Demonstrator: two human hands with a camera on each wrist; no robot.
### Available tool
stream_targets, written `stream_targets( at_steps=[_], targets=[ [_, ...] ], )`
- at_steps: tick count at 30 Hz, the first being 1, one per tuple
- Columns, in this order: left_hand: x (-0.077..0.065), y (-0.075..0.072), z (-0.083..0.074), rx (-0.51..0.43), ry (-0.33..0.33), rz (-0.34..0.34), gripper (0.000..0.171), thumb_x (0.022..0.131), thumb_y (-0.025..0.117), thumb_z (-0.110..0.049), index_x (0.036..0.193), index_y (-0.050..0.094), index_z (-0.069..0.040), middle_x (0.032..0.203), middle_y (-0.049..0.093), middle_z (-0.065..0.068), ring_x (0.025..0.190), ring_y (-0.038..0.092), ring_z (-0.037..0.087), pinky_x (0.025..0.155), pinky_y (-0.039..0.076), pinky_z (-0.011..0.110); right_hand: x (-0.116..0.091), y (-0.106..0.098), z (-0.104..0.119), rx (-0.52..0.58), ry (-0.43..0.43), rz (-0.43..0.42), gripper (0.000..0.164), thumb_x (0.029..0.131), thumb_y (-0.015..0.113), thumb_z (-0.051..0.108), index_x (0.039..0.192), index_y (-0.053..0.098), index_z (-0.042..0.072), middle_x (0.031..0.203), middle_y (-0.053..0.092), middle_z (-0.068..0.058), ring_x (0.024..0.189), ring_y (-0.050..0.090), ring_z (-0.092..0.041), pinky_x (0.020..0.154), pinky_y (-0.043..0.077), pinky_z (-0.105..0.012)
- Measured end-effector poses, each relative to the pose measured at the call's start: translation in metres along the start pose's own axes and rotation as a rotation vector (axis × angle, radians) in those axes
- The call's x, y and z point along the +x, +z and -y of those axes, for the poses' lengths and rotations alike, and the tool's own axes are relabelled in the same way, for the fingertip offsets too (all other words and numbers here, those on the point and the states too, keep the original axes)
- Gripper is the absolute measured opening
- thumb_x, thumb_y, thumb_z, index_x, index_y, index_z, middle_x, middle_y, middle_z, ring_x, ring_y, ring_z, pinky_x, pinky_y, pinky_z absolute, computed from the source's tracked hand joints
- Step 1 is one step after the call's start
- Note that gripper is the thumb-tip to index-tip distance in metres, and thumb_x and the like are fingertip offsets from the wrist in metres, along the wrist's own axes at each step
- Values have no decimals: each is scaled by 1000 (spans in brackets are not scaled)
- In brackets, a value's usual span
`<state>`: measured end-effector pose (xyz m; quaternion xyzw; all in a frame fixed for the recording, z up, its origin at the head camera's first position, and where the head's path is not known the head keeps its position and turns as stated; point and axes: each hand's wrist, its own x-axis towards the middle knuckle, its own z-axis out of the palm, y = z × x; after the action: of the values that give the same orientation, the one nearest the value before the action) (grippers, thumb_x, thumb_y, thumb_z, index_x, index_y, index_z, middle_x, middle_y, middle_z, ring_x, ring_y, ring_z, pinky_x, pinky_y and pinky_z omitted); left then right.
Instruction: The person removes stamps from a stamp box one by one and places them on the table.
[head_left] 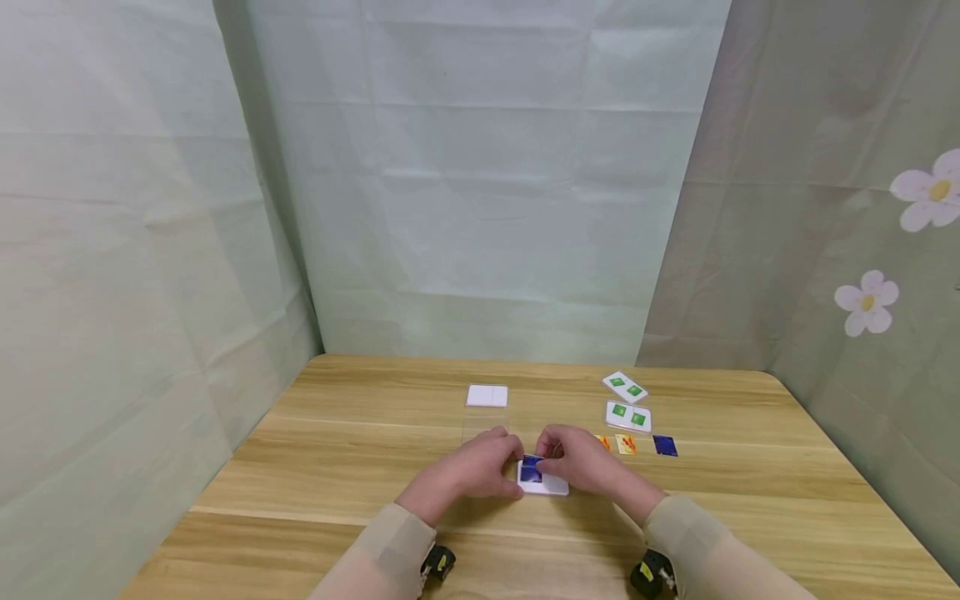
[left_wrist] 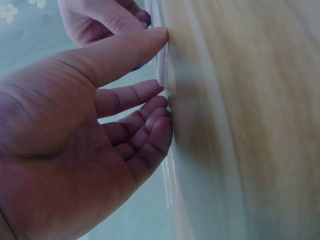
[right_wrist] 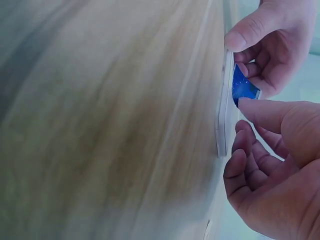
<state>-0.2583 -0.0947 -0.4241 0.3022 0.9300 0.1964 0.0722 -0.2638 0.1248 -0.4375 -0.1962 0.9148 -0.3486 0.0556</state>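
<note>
A white card [head_left: 553, 486] with rounded corners lies on the table between my two hands, with a dark blue square piece [head_left: 531, 472] over its left part. My left hand [head_left: 483, 465] holds the card's left edge, thumb at the near corner and fingers at the far side. From the right, my right hand [head_left: 583, 460] reaches over the card and pinches the blue square's edge. In the right wrist view the blue square [right_wrist: 244, 89] tilts up off the card [right_wrist: 223, 110], its corner at my right thumb tip.
Beyond my left hand lie a white two-panel card [head_left: 487, 396] and a transparent sheet [head_left: 480, 423]. To the right are two white cards with green squares [head_left: 628, 417] [head_left: 624, 387], orange-patterned squares [head_left: 626, 444] and another dark blue square [head_left: 665, 446]. Curtains [head_left: 465, 208] hang behind the table.
</note>
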Motion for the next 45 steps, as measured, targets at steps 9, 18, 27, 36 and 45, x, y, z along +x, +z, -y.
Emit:
stream_targets(
  at_steps=[9,18,27,36,45],
  targets=[
    [1,0,1,9,8,-5,46,88,96,-24,122,72,-5,105,59,0,91,52,12,83,50,28,-5,-12,3,54,17,-26,15,101,80,6,96,68,14,90,66,3,84,59,-17,74,51,-33],
    [1,1,0,7,-8,-7,44,87,97,-24,119,72,-7,106,60,-1,93,53,12,87,52,30,-12,-26,-9,91,6,-63,10,102,77,5,102,68,10,90,66,1,83,58,-18,71,50,-31],
    [-1,1,0,13,-23,-3,46,88,96,-25,122,72,-7,109,60,-2,96,54,13,92,53,31,-24,-46,-25,92,21,-114,8,105,74,6,107,67,10,92,65,0,83,58,-18,71,49,-31],
    [-1,0,1,16,-22,-7,45,88,96,-25,122,72,-7,112,61,-1,100,56,14,96,54,33,-35,-67,-43,55,0,-158,8,105,73,4,111,70,8,96,70,-1,88,62,-19,77,54,-33],
    [-3,0,2,12,-11,-6,45,88,96,-25,122,72,-6,110,61,0,98,55,14,94,53,33,-47,-87,-60,25,54,-184,10,105,73,7,115,70,5,99,71,-4,87,61,-20,71,53,-32]
  ],
)
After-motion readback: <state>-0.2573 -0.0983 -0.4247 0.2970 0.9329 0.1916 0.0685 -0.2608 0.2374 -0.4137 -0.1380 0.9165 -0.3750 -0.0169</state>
